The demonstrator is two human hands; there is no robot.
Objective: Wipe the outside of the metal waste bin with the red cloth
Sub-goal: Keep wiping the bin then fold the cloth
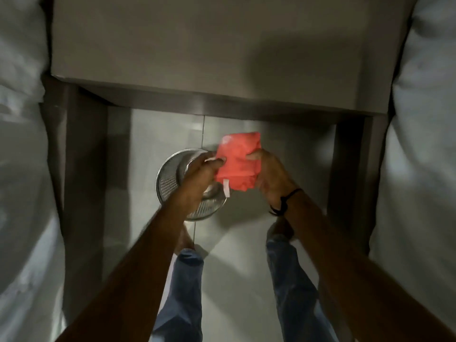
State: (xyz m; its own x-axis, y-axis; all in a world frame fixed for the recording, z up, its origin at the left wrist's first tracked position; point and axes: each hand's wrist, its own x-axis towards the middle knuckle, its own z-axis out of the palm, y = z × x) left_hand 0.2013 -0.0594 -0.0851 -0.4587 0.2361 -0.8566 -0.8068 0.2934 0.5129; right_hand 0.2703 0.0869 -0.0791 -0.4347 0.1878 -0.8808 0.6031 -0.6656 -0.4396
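Note:
The red cloth (237,162) is folded into a thick pad with a white tag hanging from its lower edge. Both hands hold it in the air. My left hand (201,180) pinches its left edge and my right hand (267,175) grips its right edge. Below them stands the metal waste bin (167,185), round, perforated and seen from above on the tiled floor. My left hand and forearm cover the bin's right half. The cloth hovers over the bin's upper right rim, and I cannot tell whether it touches it.
A grey table or nightstand top (222,45) fills the upper view, its dark legs (84,169) flanking the bin. White bedding (22,169) lies on both sides. My jeans-clad legs (183,292) and bare feet stand on the pale floor tiles (246,255).

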